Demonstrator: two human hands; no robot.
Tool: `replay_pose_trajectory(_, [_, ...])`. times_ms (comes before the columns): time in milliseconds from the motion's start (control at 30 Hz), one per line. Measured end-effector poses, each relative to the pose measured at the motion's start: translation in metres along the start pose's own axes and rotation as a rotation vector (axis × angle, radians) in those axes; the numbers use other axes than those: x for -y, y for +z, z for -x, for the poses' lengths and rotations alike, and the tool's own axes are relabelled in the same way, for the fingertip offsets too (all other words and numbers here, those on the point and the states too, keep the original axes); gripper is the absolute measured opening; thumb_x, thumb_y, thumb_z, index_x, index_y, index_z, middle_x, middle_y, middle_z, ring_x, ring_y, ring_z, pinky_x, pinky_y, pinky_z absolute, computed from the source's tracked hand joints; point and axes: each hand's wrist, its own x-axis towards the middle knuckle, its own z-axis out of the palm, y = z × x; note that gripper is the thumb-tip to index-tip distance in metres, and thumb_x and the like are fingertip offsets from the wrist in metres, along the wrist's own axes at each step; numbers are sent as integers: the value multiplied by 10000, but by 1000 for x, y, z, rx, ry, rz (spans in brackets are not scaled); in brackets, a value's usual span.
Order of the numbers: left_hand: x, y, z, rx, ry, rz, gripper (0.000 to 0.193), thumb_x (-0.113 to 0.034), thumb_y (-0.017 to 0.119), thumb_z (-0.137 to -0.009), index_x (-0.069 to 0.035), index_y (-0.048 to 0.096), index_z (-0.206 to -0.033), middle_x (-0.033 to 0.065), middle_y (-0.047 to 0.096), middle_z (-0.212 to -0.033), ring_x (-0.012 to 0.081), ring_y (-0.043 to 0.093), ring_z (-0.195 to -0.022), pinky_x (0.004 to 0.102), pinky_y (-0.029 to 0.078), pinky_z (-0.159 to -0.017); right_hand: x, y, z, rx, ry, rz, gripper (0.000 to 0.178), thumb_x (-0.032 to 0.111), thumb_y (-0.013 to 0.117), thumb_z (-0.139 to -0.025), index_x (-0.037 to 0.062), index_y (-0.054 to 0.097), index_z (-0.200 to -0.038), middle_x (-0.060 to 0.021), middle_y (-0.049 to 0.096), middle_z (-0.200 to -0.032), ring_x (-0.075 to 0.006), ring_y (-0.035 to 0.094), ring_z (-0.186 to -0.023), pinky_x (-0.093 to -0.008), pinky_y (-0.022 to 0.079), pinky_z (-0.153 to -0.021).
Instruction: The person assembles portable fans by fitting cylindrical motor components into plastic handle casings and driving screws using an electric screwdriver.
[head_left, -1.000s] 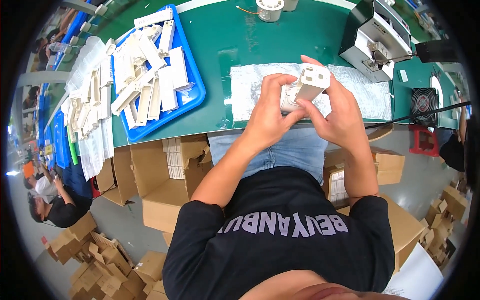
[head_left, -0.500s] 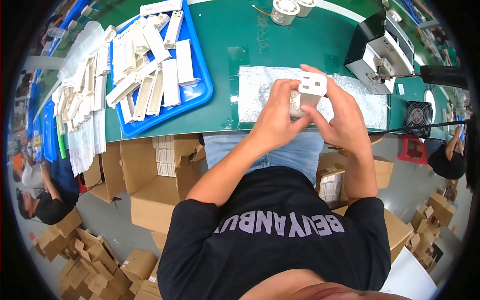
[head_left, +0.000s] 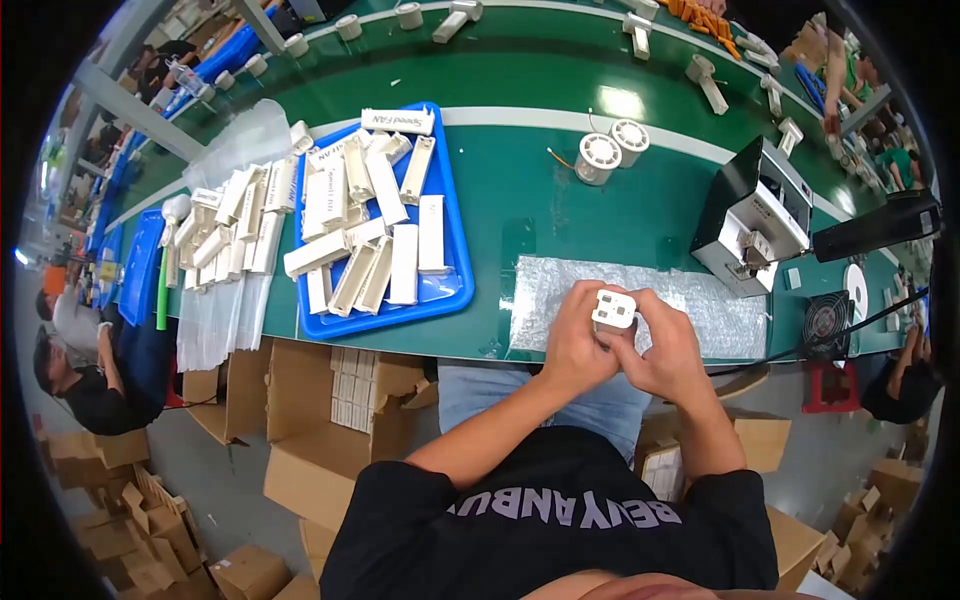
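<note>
The fingers (head_left: 576,305) of the left hand (head_left: 582,350) and those of the right hand (head_left: 672,355) are curled inward, closed from both sides around a white plastic piece (head_left: 613,312). It sits between them, above the front part of the worktop (head_left: 510,215), its squarish end with small openings facing up. What the thumbs do low down is hard to tell, as the hands hide the lower part of the piece.

Just beyond the hands lies a silvery sheet of wrap (head_left: 725,315). If the hold slackened on such smooth-looking plastic, the piece could slip — onto the sheet, or over the near edge, which is close. Further off, two round white parts (head_left: 598,160) stand together, a thin orange wire trailing from one (a sleeve could snag it). To the left, a blue tray (head_left: 463,280) holds white strips (head_left: 432,235) heaped at odd angles; a knock might set the loose ones sliding. To the right stands a black and silver device (head_left: 762,215).

As for writing: several tray strips bear dark printed lettering, clearest on the one at the far end — and pale capitals run upside down across the wearer's black shirt (head_left: 590,545). The device's mark is too small to make out.
</note>
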Motion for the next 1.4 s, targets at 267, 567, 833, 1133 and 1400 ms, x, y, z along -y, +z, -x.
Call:
replay_pose_trajectory(267, [-7,-2,-3,14,6,-9,398,-78,702,-718,-28,561,-1087,151,572,-1022,393,563,-946,429,468,-800,5,-9,-10,54,73,-47,309,48,735,-701,16,589,-971,-166,618,-802,-381,625,-723,-375,489,-633])
replay_pose_trajectory(567, [-13,-7,-7,85,25,-100,452,-59,674,-699,-24,531,-1126,176,553,-1012,391,544,-945,420,458,-809,-11,-16,-1,130,132,-91,298,53,749,-694,20,595,-947,-150,678,-815,-331,695,-803,-327,520,-702])
replay_pose_trajectory(833, [-9,-15,-17,185,-75,-18,608,-62,714,-712,-21,446,-1256,197,505,-1150,373,543,-1050,405,450,-929,-37,-7,-1,-3,124,-221,327,86,762,-718,35,622,-1009,-139,696,-867,-304,697,-821,-343,513,-711])
replay_pose_trajectory(1133, [-19,-42,-8,211,216,-258,335,-43,745,-743,-39,681,-1072,155,526,-1315,346,553,-1174,387,489,-938,-48,3,12,-29,134,-371,345,93,783,-749,24,637,-1054,-124,710,-917,-242,707,-880,-319,520,-771])
replay_pose_trajectory(1400, [11,-50,-32,456,-179,371,238,-55,729,-802,-5,679,-1029,119,566,-1256,257,591,-1106,345,472,-938,-64,16,29,-190,205,-665,338,-4,769,-753,7,642,-1066,-82,683,-1020,-168,658,-964,-302,508,-840])
